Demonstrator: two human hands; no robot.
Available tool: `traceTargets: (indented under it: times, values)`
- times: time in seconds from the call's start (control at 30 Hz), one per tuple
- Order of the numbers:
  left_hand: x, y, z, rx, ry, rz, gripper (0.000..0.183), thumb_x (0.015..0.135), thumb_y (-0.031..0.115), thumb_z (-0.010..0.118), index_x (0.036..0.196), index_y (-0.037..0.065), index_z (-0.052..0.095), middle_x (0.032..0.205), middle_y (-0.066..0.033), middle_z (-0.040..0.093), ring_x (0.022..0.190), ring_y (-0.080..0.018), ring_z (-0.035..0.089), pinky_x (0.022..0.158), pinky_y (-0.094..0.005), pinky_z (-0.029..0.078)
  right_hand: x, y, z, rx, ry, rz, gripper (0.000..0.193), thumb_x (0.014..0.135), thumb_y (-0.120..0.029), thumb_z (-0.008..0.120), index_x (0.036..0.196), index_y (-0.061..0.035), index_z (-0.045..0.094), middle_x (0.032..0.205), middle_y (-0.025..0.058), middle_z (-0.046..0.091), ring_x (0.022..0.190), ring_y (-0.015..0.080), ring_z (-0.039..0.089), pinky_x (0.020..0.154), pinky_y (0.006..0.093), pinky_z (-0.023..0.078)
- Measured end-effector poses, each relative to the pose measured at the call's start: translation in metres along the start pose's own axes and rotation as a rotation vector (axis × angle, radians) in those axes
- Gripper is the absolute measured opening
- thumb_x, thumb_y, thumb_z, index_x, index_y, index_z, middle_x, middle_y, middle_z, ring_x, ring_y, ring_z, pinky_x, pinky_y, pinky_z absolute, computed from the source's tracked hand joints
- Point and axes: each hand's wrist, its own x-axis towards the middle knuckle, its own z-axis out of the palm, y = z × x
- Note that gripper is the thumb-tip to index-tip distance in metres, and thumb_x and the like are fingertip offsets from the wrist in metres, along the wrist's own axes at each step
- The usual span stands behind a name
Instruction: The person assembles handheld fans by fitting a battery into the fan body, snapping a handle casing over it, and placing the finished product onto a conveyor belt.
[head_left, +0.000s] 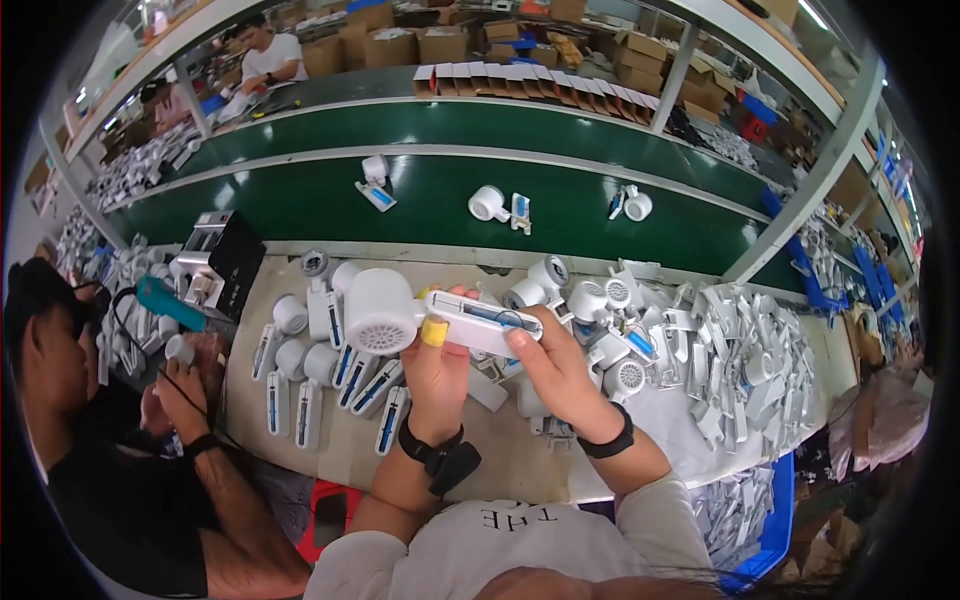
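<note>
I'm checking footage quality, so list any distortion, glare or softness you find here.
In the head view, the edges of the green conveyor belt bow and the picture's corners go black; in the head view, pale reflections show on that belt; in the head view, the held white device looks fairly sharp, the distant cardboard boxes softer.

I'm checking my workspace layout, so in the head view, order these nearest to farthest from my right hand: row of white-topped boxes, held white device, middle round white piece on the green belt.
1. Held white device: touching your right hand.
2. Middle round white piece: ahead, on the green belt.
3. Row of white-topped boxes: farther ahead, beyond the belt.
</note>
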Motion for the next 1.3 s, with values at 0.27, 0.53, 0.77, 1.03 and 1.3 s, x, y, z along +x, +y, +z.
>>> traceTargets:
  times: [0.27, 0.53, 0.77, 1.03, 1.3]
  values:
    - [-0.012, -0.004, 0.014, -0.055, -0.011, -0.05, 0.034, 0.087, 0.019, 0.054, 0.116, 0.002, 0.047, 0.111, -0.0141, 0.054, 0.105, -0.0288, 0.052, 0.093, -0.0417, 0.04, 0.005, 0.016, -0.022, -0.303, 0.098, -0.356, 0.035, 0.078, -0.031, 0.062, 0.064, -0.0003, 0.052, 0.056, 0.0115, 0.046, 0.049, 0.0249, 0.044, 0.046, 0.032, 0.037]
    - [0.031, 0.008, 0.003, 0.109, -0.125, -0.138, 0.03, 0.086, 0.012, 0.054, 0.112, -0.002, 0.049, 0.102, -0.0139, 0.059, 0.091, -0.0238, 0.06, 0.082, -0.0347, 0.048, 0.005, -0.007, -0.026, -0.272, -0.212, 0.02, 0.028, 0.077, -0.021, 0.069, 0.089, -0.0005, 0.055, 0.074, 0.0096, 0.057, 0.064, 0.0117, 0.055, 0.056, 0.0253, 0.043]
    - [0.184, 0.138, -0.108, 1.867, 0.174, 0.413, 0.031, 0.077, 0.012, 0.059, 0.1, -0.002, 0.046, 0.084, -0.0229, 0.061, 0.079, -0.0332, 0.062, 0.066, -0.0412, 0.049, 0.024, -0.015, -0.053, -0.51, -0.503, -0.104, 0.039, 0.075, -0.016, 0.068, 0.111, -0.007, 0.057, 0.079, 0.006, 0.06, 0.064, 0.017, 0.056, 0.058, 0.0261, 0.045]
    - [0.195, 0.176, -0.262, 2.421, 0.333, -0.296, 0.031, 0.08, 0.018, 0.052, 0.106, 0.0, 0.049, 0.097, -0.0253, 0.06, 0.091, -0.0388, 0.059, 0.075, -0.0453, 0.049, 0.034, 0.005, -0.069, -0.668, -0.614, -0.212, 0.027, 0.075, -0.018, 0.066, 0.099, -0.0079, 0.061, 0.078, 0.0083, 0.061, 0.07, 0.0271, 0.059, 0.06, 0.0345, 0.046]
    - [0.317, 0.202, -0.233, 2.724, -0.25, -0.352, 0.024, 0.067, 0.023, 0.062, 0.083, 0.006, 0.068, 0.088, -0.0188, 0.064, 0.083, -0.0355, 0.061, 0.07, -0.0402, 0.051, 0.173, 0.052, -0.055, -0.805, -0.793, -0.239, 0.029, 0.076, -0.026, 0.06, 0.097, -0.006, 0.061, 0.092, 0.0145, 0.06, 0.088, 0.0324, 0.057, 0.073, 0.0402, 0.046]
